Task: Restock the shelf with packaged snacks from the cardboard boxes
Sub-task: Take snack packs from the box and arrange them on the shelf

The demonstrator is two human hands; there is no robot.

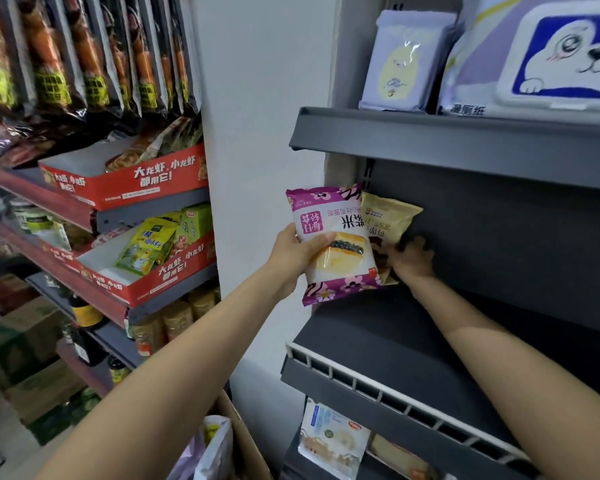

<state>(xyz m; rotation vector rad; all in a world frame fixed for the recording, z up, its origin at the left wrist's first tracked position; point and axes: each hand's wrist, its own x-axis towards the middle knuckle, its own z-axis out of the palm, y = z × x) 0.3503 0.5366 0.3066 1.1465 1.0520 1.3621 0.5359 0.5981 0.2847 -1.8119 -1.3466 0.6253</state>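
Observation:
My left hand grips a purple-and-white bread packet upside down, just in front of the left end of the dark grey shelf. Behind it my right hand holds a yellow bread packet upright against the shelf's back panel. A cardboard box with a plastic bag inside shows at the bottom, between my arms.
A white wire rail runs along the shelf's front edge. Above, a shelf carries wet-wipe packs. Below, a lower shelf holds white snack packets. To the left stand shelves with red display trays and hanging snack bags.

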